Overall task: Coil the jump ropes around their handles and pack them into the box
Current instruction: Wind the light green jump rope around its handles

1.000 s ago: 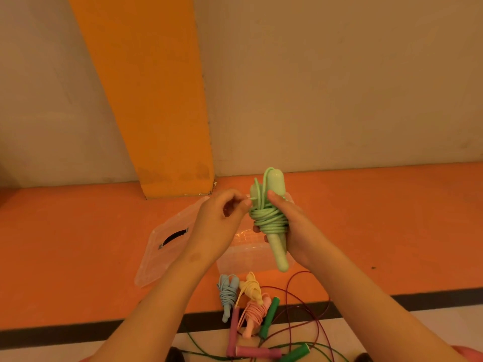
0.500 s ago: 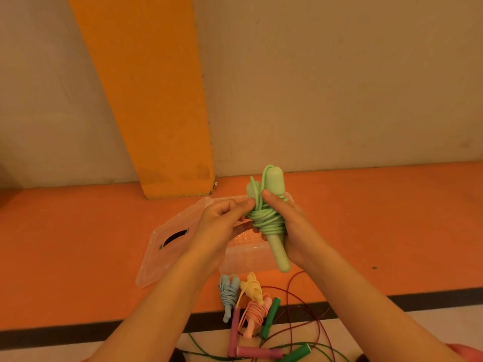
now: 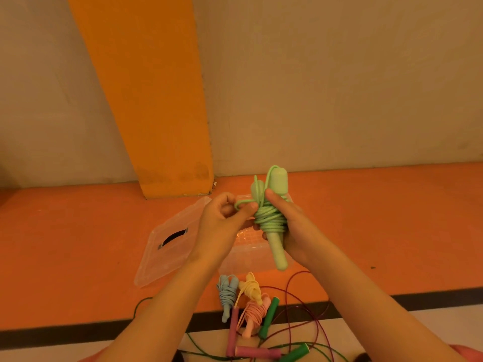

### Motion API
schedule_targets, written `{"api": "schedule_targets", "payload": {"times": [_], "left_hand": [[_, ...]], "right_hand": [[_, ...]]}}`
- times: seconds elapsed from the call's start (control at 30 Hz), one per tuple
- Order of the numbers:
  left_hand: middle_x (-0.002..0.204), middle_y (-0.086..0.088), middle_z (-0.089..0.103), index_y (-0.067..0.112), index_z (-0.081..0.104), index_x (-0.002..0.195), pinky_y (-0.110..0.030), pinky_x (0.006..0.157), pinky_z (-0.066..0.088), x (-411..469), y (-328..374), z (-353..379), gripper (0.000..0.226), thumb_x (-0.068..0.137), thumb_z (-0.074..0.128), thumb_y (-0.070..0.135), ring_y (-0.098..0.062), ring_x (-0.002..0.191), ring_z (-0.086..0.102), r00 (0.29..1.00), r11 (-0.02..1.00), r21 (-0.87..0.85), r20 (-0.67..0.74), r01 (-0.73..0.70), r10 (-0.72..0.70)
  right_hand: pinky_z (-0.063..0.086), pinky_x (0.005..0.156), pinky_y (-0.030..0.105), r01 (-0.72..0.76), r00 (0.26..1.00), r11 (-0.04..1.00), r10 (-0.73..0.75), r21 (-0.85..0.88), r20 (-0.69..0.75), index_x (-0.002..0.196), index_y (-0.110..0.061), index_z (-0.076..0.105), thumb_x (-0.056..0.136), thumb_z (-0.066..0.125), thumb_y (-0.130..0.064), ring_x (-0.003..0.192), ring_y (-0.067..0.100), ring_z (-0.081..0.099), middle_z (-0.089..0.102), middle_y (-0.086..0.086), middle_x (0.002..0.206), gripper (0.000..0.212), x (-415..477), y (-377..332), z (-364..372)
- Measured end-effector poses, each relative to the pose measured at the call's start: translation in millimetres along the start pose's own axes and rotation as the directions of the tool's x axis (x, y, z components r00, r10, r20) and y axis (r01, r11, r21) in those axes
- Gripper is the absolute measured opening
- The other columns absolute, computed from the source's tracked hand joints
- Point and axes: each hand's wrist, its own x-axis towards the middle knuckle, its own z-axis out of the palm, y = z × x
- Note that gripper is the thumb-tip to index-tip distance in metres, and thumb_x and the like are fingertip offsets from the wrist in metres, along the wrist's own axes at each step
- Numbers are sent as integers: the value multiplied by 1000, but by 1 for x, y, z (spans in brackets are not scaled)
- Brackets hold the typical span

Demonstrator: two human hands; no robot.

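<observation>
Gripping pale-green jump rope [image 3: 270, 220] round its coil: right hand [image 3: 298, 231]. The left hand [image 3: 222, 226] is pinching the loose loop between its fingers. Cord is looking light and springy, so probably best held across the wraps.

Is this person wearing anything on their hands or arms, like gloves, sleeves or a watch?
No. The left hand and right hand are bare, with no gloves, rings or watch showing. The left forearm and right forearm are bare too, with no sleeve in view.

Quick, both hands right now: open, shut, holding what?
Left hand: closed, pinching the loose cord end of the light green plastic jump rope.
Right hand: closed around that rope's coiled handles.
</observation>
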Motion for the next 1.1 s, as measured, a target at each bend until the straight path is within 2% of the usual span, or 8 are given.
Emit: {"api": "schedule_targets", "payload": {"times": [0.13, 0.27, 0.47, 0.6, 0.73, 0.9, 1.0, 1.1], "left_hand": [[109, -4, 69, 15, 57, 113, -37, 79, 58, 3, -1, -2, 36, 82, 71, 4, -22, 94, 68, 1000, 996, 82, -21, -19, 21], [130, 6, 55, 27, 52, 124, -25, 77, 54, 6, 0, -5, 51, 81, 74, 11, -11, 107, 62, 1000, 987, 161, -6, -21, 22], [124, 16, 53, 34, 57, 119, -19, 79, 47, 5, -10, -5, 48, 78, 78, 23, -1, 112, 53, 994, 929, 359, -18, -93, 106], [110, 19, 53, 34, 58, 112, -27, 80, 48, 5, -18, -2, 45, 75, 80, 21, -6, 101, 55, 983, 867, 474, -15, -156, 185], [116, 13, 57, 27, 56, 122, -28, 83, 51, 5, -23, 1, 53, 75, 80, 20, -7, 103, 58, 993, 906, 409, 7, -108, 115], [126, 10, 58, 21, 52, 128, -31, 91, 51, 0, -37, 1, 60, 76, 78, 8, -11, 114, 57, 997, 967, 252, 71, -22, 4], [125, -2, 61, 13, 52, 127, -40, 94, 52, 0, -51, 5, 55, 78, 76, 4, -18, 114, 59, 999, 975, 223, 46, 0, -10], [121, -10, 62, 13, 54, 120, -46, 89, 54, 11, -64, 9, 44, 81, 72, 2, -28, 112, 61, 993, 985, 140, 45, 99, -106]], "right_hand": [[50, 52, 25, -57, 998, 995, 54, 82, 33, 110, -11, 65, 78, 56, -46, 67, 20, 62, 67, 8, 84, 48, 7, 1, -3], [49, 51, 26, -106, 993, 989, 101, 101, 53, 114, -14, 63, 83, 48, -53, 65, 20, 63, 69, 6, 86, 52, 11, 4, -9], [53, 84, 39, -96, 994, 991, 100, 89, -46, 117, -19, 63, 83, 51, -55, 95, 23, 64, 67, 12, 111, 51, 16, 13, -17], [48, 65, 31, -86, 992, 995, 89, 42, -88, 92, -27, 62, 98, 42, -42, 76, 17, 58, 62, 6, 90, 26, 11, 15, -19], [46, 59, 25, -37, 995, 999, 38, 8, -96, 94, -24, 60, 102, 37, -23, 73, 14, 57, 61, 3, 89, 24, 9, 17, -21], [51, 63, 30, -15, 992, 1000, 13, -16, -126, 110, -22, 54, 88, 57, 1, 79, 19, 63, 62, 11, 104, 32, 7, 24, -30], [51, 59, 24, -82, 982, 996, 74, -43, -173, 126, -15, 45, 85, 65, -1, 80, 15, 64, 62, 8, 105, 48, 8, 28, -31], [51, 59, 19, -144, 982, 987, 134, -70, -134, 124, -10, 53, 89, 61, -7, 77, 9, 64, 66, 1, 93, 36, 14, 32, -37]]}}
